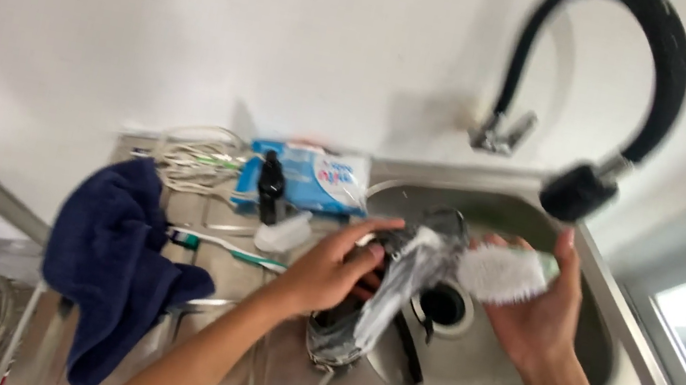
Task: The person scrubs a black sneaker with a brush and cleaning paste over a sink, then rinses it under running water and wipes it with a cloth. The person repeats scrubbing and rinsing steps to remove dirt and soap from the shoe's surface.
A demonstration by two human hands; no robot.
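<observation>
My left hand (336,268) grips a dark shoe (387,290) with a pale, soapy-looking side, holding it over the left rim of a steel sink (614,362). The shoe's heel end rests on the draining board. My right hand (539,316) holds a white scrubbing brush (501,274) just right of the shoe's toe, above the drain hole (442,306). The picture is blurred by motion.
A black flexible tap (654,78) arches over the sink from the white wall. On the draining board lie a dark blue cloth (109,264), a toothbrush (225,245), a white brush (284,232), a small black bottle (271,186), a blue-and-white packet (317,179) and coiled cord (196,159).
</observation>
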